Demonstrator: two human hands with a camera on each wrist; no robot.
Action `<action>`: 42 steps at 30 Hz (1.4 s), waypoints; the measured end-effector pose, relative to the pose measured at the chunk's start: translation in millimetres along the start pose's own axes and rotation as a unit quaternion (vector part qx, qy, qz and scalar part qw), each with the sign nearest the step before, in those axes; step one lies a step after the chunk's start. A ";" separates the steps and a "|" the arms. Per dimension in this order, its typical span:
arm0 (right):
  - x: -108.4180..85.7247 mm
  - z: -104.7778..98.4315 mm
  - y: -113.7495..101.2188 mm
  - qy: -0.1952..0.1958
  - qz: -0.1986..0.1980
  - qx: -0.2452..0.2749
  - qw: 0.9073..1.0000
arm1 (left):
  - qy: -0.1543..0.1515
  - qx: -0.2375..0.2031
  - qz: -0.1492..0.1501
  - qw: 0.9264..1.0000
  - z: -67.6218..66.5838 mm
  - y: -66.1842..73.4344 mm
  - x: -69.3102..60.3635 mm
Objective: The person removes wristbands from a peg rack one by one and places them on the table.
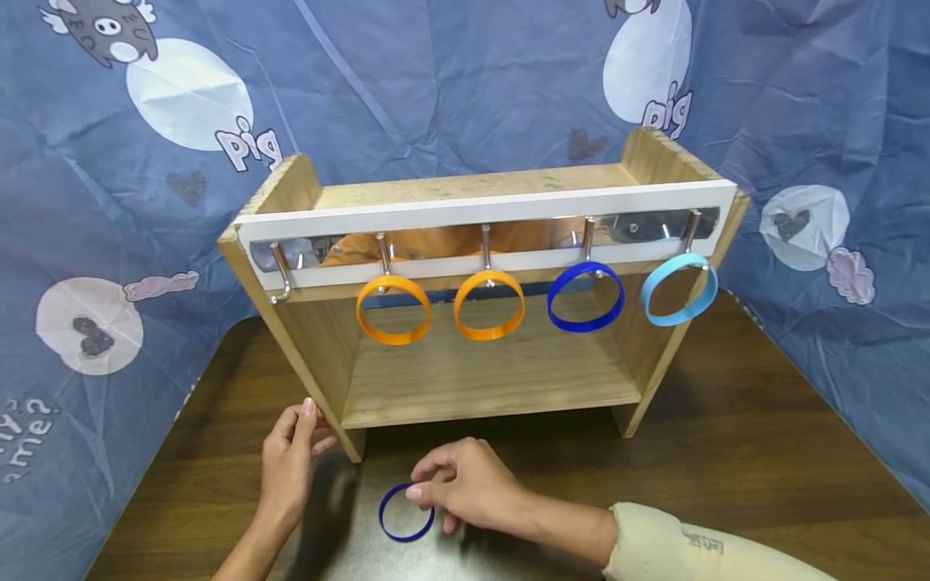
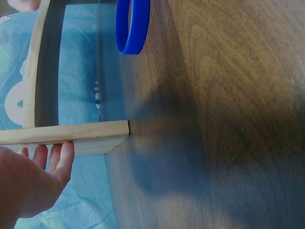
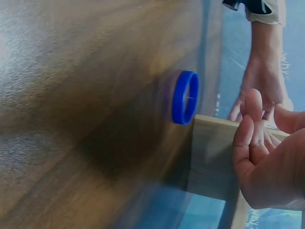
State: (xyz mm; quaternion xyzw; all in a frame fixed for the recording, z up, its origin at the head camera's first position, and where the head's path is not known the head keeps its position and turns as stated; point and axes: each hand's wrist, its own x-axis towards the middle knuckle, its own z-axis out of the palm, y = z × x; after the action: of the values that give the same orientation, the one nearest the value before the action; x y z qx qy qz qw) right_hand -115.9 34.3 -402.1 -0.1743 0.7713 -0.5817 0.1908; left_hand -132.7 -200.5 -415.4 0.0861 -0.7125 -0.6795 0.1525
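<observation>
A dark blue wristband (image 1: 383,524) lies flat on the table below the shelf's front. Just above it hovers my right hand (image 1: 471,484), fingers loosely bent; the right wrist view shows a gap between those fingers and the blue wristband (image 3: 178,98). My left hand (image 1: 291,456) touches the left side panel of the wooden shelf (image 1: 494,379), its fingertips against the outer face in the left wrist view. On the shelf's hook rail (image 1: 436,211) hang two orange wristbands (image 1: 392,339), a dark blue wristband (image 1: 581,326) and a light blue wristband (image 1: 664,320). The leftmost hook (image 1: 282,274) holds no band.
The shelf stands on a dark brown wooden table (image 1: 726,452). Behind the table hangs a blue printed cloth (image 1: 465,89) with pig drawings. A pale sleeve (image 1: 676,545) covers the right forearm at the lower right.
</observation>
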 end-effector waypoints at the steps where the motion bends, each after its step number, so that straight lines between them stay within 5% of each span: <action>1: -0.8 -0.8 -2.1 0.002 -0.007 0.009 1.000 | 0.001 0.001 -0.001 1.000 0.1 0.1 -0.1; 21: 2.3 -15.6 -36.2 0.029 -0.060 0.143 0.987 | -0.003 -0.019 0.000 1.000 -0.6 0.1 -0.2; 42: 19.3 -21.3 -62.3 0.071 -0.141 0.332 0.930 | -0.015 -0.024 0.007 1.000 -1.2 -0.4 -0.5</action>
State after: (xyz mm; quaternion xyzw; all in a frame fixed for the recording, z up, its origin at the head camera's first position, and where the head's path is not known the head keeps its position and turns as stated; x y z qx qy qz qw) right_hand -140.2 26.2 -338.4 -0.1660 0.5128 -0.8366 0.0980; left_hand -131.9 -201.4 -415.8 0.0668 -0.6988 -0.6966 0.1483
